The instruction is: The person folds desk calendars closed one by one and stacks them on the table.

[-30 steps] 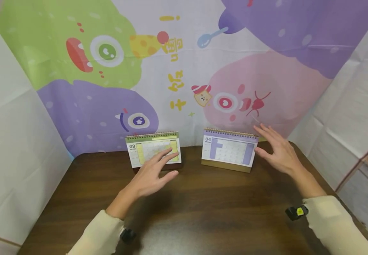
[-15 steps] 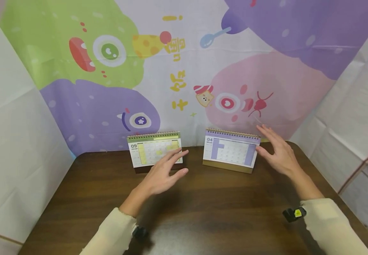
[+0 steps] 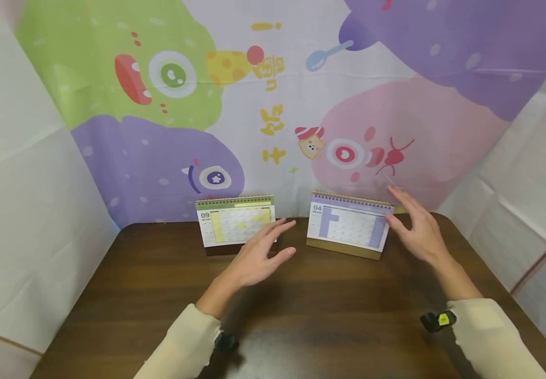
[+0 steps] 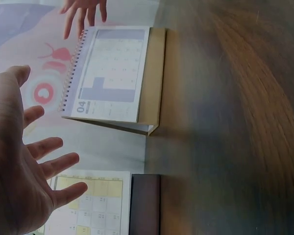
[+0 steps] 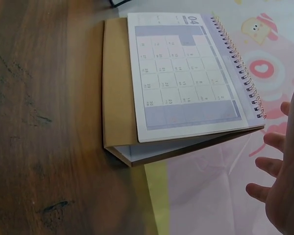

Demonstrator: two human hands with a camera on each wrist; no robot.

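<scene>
Calendars (image 3: 235,223) (image 3: 349,226) stand apart, hands (image 3: 260,258) (image 3: 421,236) near right edges

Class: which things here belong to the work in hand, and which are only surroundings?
Likely part of the work, being nearest the hands:
white-and-purple spiral-bound desk calendar
white, green and yellow spiral-bound desk calendar

Apparently just surroundings:
dark brown wooden table
pastel cartoon-printed backdrop
small black wrist-worn devices
</scene>
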